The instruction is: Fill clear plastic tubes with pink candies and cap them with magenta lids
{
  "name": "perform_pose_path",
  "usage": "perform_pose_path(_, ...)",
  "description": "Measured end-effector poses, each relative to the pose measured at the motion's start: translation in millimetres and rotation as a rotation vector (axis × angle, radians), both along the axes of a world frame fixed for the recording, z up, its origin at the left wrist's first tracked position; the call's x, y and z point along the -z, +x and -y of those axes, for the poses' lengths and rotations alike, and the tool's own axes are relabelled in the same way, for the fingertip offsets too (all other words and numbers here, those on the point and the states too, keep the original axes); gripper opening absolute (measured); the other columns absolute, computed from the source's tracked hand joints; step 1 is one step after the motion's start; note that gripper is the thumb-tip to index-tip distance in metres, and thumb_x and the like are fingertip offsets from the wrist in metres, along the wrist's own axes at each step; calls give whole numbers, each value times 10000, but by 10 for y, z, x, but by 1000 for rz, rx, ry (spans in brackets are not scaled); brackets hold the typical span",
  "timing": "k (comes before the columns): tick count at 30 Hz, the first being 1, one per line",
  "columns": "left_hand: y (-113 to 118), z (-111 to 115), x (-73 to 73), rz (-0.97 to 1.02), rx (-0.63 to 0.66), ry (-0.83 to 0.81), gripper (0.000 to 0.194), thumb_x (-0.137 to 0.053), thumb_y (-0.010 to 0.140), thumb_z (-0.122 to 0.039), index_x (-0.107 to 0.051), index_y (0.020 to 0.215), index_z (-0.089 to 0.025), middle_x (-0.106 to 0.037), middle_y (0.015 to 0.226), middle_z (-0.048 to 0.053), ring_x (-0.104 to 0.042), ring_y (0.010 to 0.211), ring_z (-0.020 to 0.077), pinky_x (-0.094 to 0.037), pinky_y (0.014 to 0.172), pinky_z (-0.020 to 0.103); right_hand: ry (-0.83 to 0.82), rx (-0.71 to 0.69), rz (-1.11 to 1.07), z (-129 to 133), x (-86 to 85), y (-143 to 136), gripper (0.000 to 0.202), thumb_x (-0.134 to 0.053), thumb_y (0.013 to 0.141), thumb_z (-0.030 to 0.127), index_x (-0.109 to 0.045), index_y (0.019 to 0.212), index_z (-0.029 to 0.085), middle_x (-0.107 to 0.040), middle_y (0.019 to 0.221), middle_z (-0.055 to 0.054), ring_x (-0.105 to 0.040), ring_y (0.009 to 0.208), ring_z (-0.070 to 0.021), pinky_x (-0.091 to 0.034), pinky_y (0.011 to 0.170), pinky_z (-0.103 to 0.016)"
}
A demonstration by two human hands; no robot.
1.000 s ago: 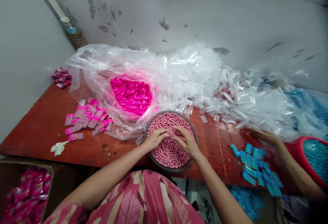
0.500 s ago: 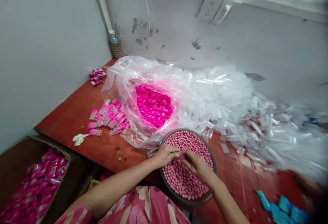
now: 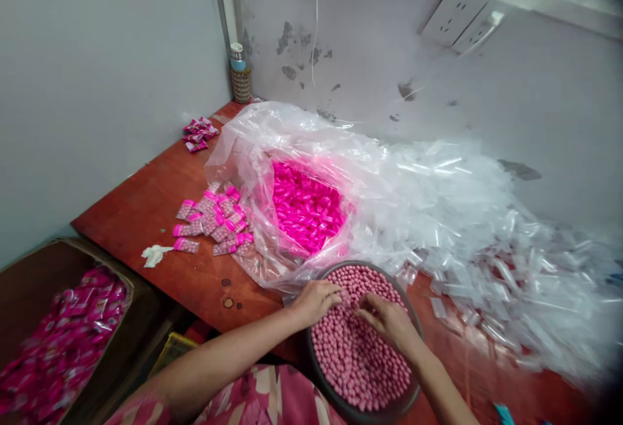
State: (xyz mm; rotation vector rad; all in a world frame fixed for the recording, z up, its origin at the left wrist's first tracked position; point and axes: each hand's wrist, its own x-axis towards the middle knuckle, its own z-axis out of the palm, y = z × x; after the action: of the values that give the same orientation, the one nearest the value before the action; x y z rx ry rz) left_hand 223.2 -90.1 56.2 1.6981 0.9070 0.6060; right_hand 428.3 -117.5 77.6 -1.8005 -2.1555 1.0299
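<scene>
A round dark bowl (image 3: 417,340) full of small pink beads (image 3: 360,373) is in front of me. Over its left rim and the beads, my left hand (image 3: 318,300) has its fingers curled together; whatever they pinch is hidden or too small to make out. My right hand (image 3: 389,322) is over the beads on the right side, fingers bent and slightly apart from the thumb. I see nothing held in it. A gap with beads showing separates the two hands. Behind the bowl lies a clear plastic bag (image 3: 243,146) holding bright pink caps (image 3: 306,207).
Small bead-filled containers with pink caps (image 3: 214,220) lie left of the bag, beside a crumpled white tissue (image 3: 154,255). Many clear empty containers (image 3: 506,282) are heaped at right. A cardboard box (image 3: 129,282) of pink packets stands lower left. A bottle (image 3: 238,65) stands in the corner.
My hands have moved apart; before, they met over the beads. The right hand has shifted right and slightly down. The camera view has turned, so the bowl appears lower and further right.
</scene>
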Motion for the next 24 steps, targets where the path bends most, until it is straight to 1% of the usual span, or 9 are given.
perform_pose_path(3,-202,-29,-61,136,-104,-141,234,-445,804,-272,-626,930,-194,-636,843,34,-561,769,144,-411,733,243,125,24,7,-480,-28,-168,232,-454,779,389,-560,906,227,-629,848,-32,-579,759,-167,-428,679,-265)
perform_pose_path(6,-434,-87,-89,327,-215,-356,278,-478,783,-320,-601,984,-173,-619,935,57,-569,813,157,-436,734,259,270,-41,28,-1150,-10,-618,245,-400,820,366,-565,906,206,-628,876,-42,-576,800,-156,-415,724,-243)
perform_pose_path(9,-655,-183,-76,483,-318,-548,308,-526,750,-335,-589,983,-144,-621,940,71,-580,801,165,-459,708,268,305,-153,288,-1790,109,-1160,252,-343,856,285,-547,970,190,-617,934,-63,-566,846,-160,-410,713,-243)
perform_pose_path(10,-724,-220,-64,507,-349,-581,307,-539,742,-332,-589,978,-141,-627,931,69,-581,798,163,-460,718,270,287,-168,412,-1962,172,-1318,260,-329,859,259,-542,987,181,-614,942,-80,-564,853,-174,-416,684,-255)
perform_pose_path(12,-851,-295,-29,534,-422,-628,303,-548,738,-330,-593,971,-142,-636,918,64,-580,810,162,-454,750,281,254,-190,509,-2223,320,-1568,265,-329,845,177,-564,959,136,-620,898,-123,-570,831,-209,-421,637,-281)
perform_pose_path(15,-1004,-394,30,615,-508,-742,338,-511,761,-357,-575,1007,-135,-636,926,80,-586,822,177,-462,749,309,205,-225,562,-2421,530,-1773,278,-336,803,72,-612,837,74,-629,799,-168,-580,792,-251,-421,613,-322)
perform_pose_path(18,-1106,-471,58,724,-564,-800,381,-486,773,-380,-561,1029,-109,-634,917,106,-591,826,192,-470,737,321,175,-253,611,-2469,636,-1827,283,-345,776,29,-628,772,45,-628,743,-191,-586,771,-273,-419,620,-358)
perform_pose_path(21,-1157,-520,48,799,-619,-803,406,-459,779,-417,-574,998,-95,-633,902,116,-590,832,197,-466,752,334,166,-272,633,-2469,603,-1765,256,-374,767,36,-630,759,56,-629,726,-179,-590,767,-262,-417,651,-367)
perform_pose_path(24,-1157,-529,35,826,-655,-800,454,-448,762,-478,-592,948,-90,-627,900,122,-591,812,198,-465,745,343,182,-255,646,-2425,447,-1586,234,-385,784,96,-617,808,79,-629,781,-165,-587,785,-256,-419,667,-365)
